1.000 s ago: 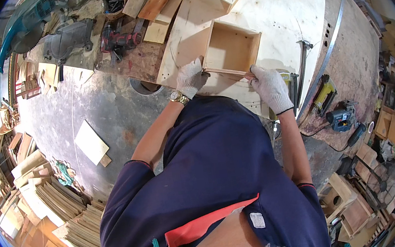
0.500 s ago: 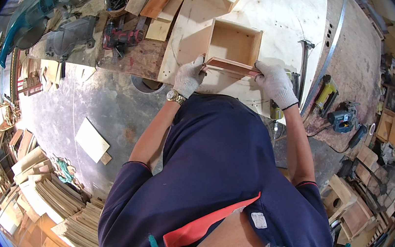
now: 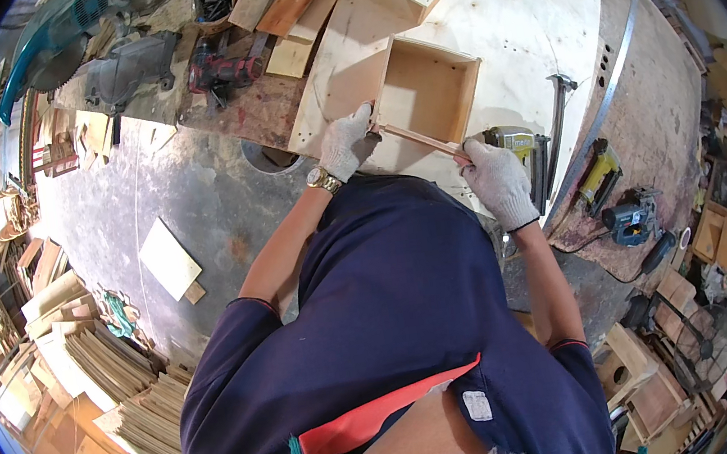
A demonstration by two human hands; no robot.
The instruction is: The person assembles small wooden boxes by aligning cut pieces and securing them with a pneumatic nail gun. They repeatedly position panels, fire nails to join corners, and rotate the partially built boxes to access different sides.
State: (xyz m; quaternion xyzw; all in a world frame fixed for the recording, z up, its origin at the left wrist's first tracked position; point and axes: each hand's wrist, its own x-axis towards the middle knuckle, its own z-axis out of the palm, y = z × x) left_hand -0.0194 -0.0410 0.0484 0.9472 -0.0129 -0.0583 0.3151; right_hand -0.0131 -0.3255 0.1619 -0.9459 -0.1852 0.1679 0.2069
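**Strip Held at the Box Edge**

On the pale plywood surface [image 3: 530,34], we find an open wooden box [image 3: 424,92] lying on its side, its opening facing up toward the camera. We see a thin wooden strip [image 3: 421,140] lying along its near edge. The left hand [image 3: 346,141], gloved, has its fingers closed on the strip's left end. The right hand [image 3: 496,182], also gloved, has its fingers curled around the strip's right end. A nail gun [image 3: 524,148] rests just beside the right hand. A hammer [image 3: 557,117] lies near it.

Both gloved hands, L [image 3: 346,141] & R [image 3: 498,181], hold wood strip [image 3: 419,139] on open box [image 3: 424,92].
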